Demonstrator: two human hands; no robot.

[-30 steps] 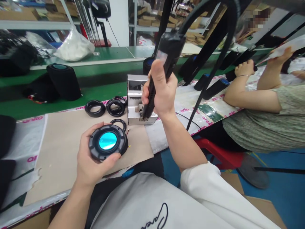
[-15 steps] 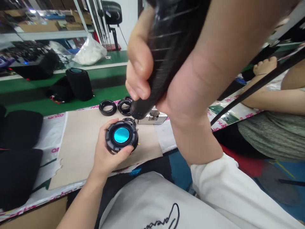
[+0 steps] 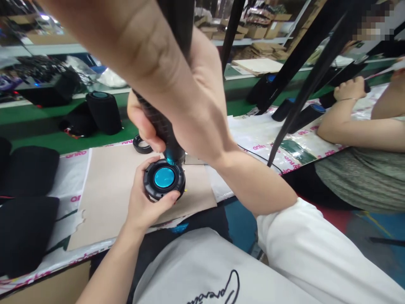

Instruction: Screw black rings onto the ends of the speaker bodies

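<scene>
Disc [image 3: 164, 177] in left hand [image 3: 143, 207], clasped between thumb and fingers, black tool [image 3: 163, 128] (right hand [image 3: 196, 112] wrapped round) over rim

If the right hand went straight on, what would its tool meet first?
Probably the round part in the left hand: the right hand holds a tool aimed there, though depth is unclear.

From the wearer's head, the camera looks forward, down onto the workbench [image 3: 34, 135].

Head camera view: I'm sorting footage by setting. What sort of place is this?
Probably an assembly workshop: a handheld tool is held at the rim of a round black part, cardboard boxes stand behind, and black cylinders stand on a green workbench.
</scene>
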